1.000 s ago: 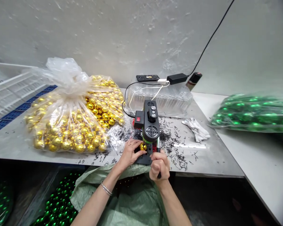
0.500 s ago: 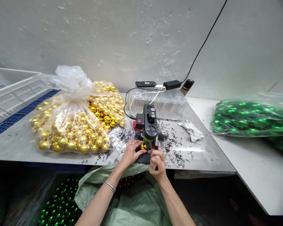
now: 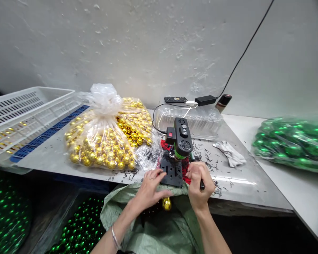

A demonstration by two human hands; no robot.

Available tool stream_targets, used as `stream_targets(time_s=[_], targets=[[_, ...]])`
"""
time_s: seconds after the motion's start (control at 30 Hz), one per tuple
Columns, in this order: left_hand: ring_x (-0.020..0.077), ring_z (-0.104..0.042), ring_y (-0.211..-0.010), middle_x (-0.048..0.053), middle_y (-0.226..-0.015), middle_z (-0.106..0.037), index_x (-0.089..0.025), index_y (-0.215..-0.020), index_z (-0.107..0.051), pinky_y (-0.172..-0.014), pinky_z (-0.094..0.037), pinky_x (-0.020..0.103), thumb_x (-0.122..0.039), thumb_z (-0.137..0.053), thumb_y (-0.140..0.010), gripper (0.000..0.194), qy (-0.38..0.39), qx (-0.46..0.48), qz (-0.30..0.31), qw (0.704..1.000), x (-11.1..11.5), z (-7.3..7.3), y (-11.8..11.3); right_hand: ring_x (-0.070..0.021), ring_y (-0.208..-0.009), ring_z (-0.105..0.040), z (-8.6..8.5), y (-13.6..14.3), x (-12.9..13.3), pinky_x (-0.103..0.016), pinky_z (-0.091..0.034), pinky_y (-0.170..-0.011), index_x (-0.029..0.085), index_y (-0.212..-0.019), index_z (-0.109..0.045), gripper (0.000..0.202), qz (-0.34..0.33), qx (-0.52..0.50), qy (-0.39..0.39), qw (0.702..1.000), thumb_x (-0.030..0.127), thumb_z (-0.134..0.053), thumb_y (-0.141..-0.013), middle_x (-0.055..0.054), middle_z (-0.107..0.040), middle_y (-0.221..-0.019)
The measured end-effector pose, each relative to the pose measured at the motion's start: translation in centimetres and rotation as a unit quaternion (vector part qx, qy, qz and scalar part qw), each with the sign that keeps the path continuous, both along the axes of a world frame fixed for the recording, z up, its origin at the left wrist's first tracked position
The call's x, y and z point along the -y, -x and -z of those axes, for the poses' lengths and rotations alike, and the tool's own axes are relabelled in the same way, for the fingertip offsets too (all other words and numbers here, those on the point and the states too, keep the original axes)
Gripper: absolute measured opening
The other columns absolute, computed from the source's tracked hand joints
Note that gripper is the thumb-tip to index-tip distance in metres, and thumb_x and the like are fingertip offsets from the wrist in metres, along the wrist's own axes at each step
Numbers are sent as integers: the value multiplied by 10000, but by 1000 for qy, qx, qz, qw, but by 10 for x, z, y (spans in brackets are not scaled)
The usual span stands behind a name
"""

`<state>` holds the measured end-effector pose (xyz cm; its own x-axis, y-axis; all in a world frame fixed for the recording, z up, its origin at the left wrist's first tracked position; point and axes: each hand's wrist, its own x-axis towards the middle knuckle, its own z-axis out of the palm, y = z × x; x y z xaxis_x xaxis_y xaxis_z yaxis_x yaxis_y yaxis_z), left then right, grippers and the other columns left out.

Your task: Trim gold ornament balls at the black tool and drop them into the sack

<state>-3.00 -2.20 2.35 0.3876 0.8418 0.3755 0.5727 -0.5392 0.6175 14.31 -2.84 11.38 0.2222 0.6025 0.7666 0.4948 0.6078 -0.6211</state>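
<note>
A black handheld device (image 3: 183, 139) with a green ring stands over a black slotted base plate (image 3: 171, 171) at the table's front edge. Just left of the plate is my left hand (image 3: 151, 188), fingers apart and holding nothing. One gold ball (image 3: 166, 204) hangs in the air below my left thumb, over the open green sack (image 3: 159, 231). My right hand (image 3: 200, 181) is wrapped round a black-handled tool (image 3: 202, 185), right of the plate. Red material (image 3: 185, 169) shows beneath the device.
A clear bag of gold balls (image 3: 100, 148) lies on the left, beside a white crate (image 3: 29, 116). Clear plastic packaging (image 3: 190, 121) sits behind the device, with white gloves (image 3: 231, 153) to its right. Farther right is a bag of green balls (image 3: 291, 141). Black bits litter the metal table.
My left hand has opened and drawn back from the plate, and the gold ball has left it and is over the sack. The camera view has shifted left.
</note>
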Motion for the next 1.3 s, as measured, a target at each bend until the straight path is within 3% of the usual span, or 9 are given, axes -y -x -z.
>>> stream_targets(time_s=[0.07, 0.17, 0.27, 0.4, 0.6, 0.73, 0.87, 1.03, 1.3], targets=[[279, -560, -1181, 127, -1266, -614, -199, -1202, -632, -1024, -450, 479, -328, -585, -935, 301, -15, -14, -78, 997, -31, -8, 9, -126, -627, -495, 6, 1, 0, -278, -389, -578, 198, -680, -483, 282, -1, 1, -11, 1000, 114, -438, -945, 4, -499, -687], [265, -590, -1057, 145, -1093, -647, -131, -1049, -650, -989, -455, 448, -91, -488, -918, 212, 8, -49, -174, 984, -95, -18, 20, -129, -625, -492, 8, 1, 0, -282, -385, -579, 200, -674, -478, 283, 4, 22, -26, 999, 95, -438, -934, 3, -499, -683], [239, -594, -988, 122, -951, -644, -109, -918, -629, -972, -451, 394, 58, -467, -826, 250, 21, -54, -164, 985, -145, -22, 22, -126, -626, -486, 9, 0, 0, -280, -382, -581, 199, -674, -467, 282, 8, 33, -31, 999, 72, -436, -923, 1, -495, -688], [214, -602, -972, 91, -972, -636, -110, -900, -613, -956, -456, 343, 86, -499, -778, 258, 45, -49, -126, 990, -167, -21, 17, -129, -627, -486, 13, 0, 0, -279, -383, -573, 203, -679, -461, 277, 9, 42, -33, 999, 67, -430, -918, 0, -493, -686], [208, -653, -843, 77, -955, -656, -129, -1079, -629, -830, -532, 366, -232, -623, -856, 246, 165, 53, -101, 980, -140, -28, 29, -127, -626, -486, 13, -1, -1, -268, -381, -559, 207, -690, -455, 272, 9, 64, -52, 997, 36, -433, -901, 5, -489, -675], [188, -696, -817, 76, -1001, -680, -163, -1260, -533, -783, -565, 352, -430, -663, -826, 526, 350, 304, -43, 885, -95, -25, 31, -129, -623, -497, 12, 0, -1, -265, -384, -551, 210, -682, -449, 277, 7, 62, -53, 997, 40, -430, -900, 7, -489, -664], [183, -695, -825, 76, -955, -694, -152, -1216, -581, -767, -565, 320, -488, -722, -763, 581, 396, 384, -23, 834, -57, -17, 14, -125, -620, -497, 12, -1, -1, -261, -393, -554, 209, -685, -454, 274, 12, 64, -53, 996, 33, -431, -894, 7, -496, -665], [177, -664, -800, 56, -906, -717, -160, -1333, -571, -754, -545, 314, -454, -709, -795, 628, 359, 294, 6, 886, -50, -11, -13, -128, -636, -521, 14, -3, 0, -259, -420, -568, 205, -706, -479, 254, 9, 85, -60, 995, 27, -443, -884, 0, -519, -666], [217, -669, -837, 69, -983, -727, -203, -1154, -677, -782, -517, 330, -341, -716, -812, 370, 170, 21, -25, 985, -59, -7, -26, -139, -644, -531, 18, -5, 0, -267, -437, -574, 208, -702, -477, 253, -1, 90, -58, 994, 37, -437, -884, 0, -512, -642]])
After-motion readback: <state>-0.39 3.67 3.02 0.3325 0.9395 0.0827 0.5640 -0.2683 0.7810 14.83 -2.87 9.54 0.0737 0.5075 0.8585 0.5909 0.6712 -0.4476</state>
